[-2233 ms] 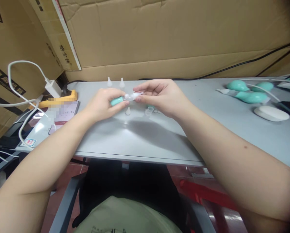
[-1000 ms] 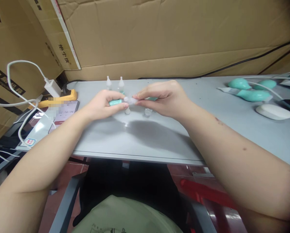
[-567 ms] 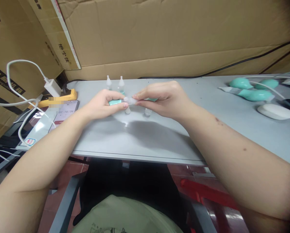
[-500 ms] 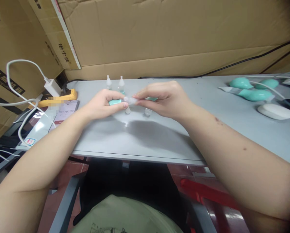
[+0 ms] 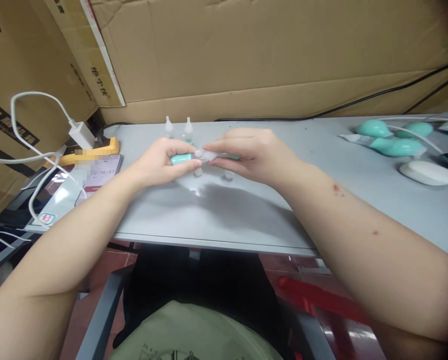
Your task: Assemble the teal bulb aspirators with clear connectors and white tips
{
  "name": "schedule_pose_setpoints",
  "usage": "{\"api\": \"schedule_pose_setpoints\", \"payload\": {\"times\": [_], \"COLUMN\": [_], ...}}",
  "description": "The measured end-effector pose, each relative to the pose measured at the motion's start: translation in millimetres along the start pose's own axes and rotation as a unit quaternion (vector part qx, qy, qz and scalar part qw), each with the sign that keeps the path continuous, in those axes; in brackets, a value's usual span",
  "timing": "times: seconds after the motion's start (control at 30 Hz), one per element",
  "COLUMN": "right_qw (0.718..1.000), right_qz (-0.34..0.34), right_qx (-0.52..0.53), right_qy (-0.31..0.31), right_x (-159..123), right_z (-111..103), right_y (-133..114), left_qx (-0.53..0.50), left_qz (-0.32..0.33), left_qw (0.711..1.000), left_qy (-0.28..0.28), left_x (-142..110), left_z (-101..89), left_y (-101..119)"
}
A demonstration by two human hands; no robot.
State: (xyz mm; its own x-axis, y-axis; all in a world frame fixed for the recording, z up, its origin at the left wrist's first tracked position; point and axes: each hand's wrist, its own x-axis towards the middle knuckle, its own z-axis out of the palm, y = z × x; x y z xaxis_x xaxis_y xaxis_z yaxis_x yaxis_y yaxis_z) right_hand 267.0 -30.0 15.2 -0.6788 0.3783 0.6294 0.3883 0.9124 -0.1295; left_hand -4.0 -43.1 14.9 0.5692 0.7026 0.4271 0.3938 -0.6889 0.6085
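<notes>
My left hand (image 5: 167, 159) pinches a small teal and clear plastic piece (image 5: 181, 159) between thumb and fingers. In my right hand (image 5: 250, 150), thumb and fingers close on a translucent white nozzle tip (image 5: 210, 156), whose end meets the clear end of the piece in my left hand. Just behind, two pointed translucent tips (image 5: 168, 126) stand upright on clear and teal bases. Below my fingers lie a small whitish tip (image 5: 197, 172) and a clear round piece (image 5: 228, 175), both partly covered. A bit of teal shows beneath my right hand.
Several teal squeeze bulbs (image 5: 374, 128) lie at the right of the grey table (image 5: 208, 215), near a white oval object (image 5: 429, 172). On the left are a phone (image 5: 101, 175), a yellow object (image 5: 109, 146), a charger (image 5: 81, 136) and white cables. Cardboard (image 5: 265, 60) stands behind.
Both hands have shifted very slightly, with the held pieces still end to end. My right fingers have tilted a little over the white tip. The things on the table stay put.
</notes>
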Motion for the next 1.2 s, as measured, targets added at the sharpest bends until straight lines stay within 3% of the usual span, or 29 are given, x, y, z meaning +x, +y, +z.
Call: {"api": "schedule_pose_setpoints", "payload": {"times": [0.2, 0.43, 0.67, 1.0, 1.2], "right_qw": [0.998, 0.998, 0.999, 0.991, 0.996], "right_qz": [-0.041, 0.005, 0.018, 0.04, 0.017], "right_qx": [-0.053, -0.055, 0.0, 0.129, 0.072], "right_qy": [-0.008, -0.023, -0.035, -0.021, -0.045], "right_x": [0.9, 3.0, 1.7, 2.6, 2.0], "right_z": [0.3, -1.4, 3.9, 6.5, 7.0], "right_y": [4.1, -1.2, -0.7, -1.4, 2.5], "left_qx": [-0.008, 0.087, 0.21, 0.302, 0.325], "left_qz": [0.018, 0.087, 0.074, 0.124, 0.14], "left_qw": [1.0, 0.992, 0.974, 0.941, 0.933], "left_qy": [-0.012, 0.015, 0.028, 0.088, 0.069], "left_x": [-0.2, -0.1, -2.6, -3.9, -3.4], "left_z": [-0.1, 2.8, 6.9, 12.3, 14.0], "left_y": [3.5, 1.6, -3.9, -3.1, -10.3]}}
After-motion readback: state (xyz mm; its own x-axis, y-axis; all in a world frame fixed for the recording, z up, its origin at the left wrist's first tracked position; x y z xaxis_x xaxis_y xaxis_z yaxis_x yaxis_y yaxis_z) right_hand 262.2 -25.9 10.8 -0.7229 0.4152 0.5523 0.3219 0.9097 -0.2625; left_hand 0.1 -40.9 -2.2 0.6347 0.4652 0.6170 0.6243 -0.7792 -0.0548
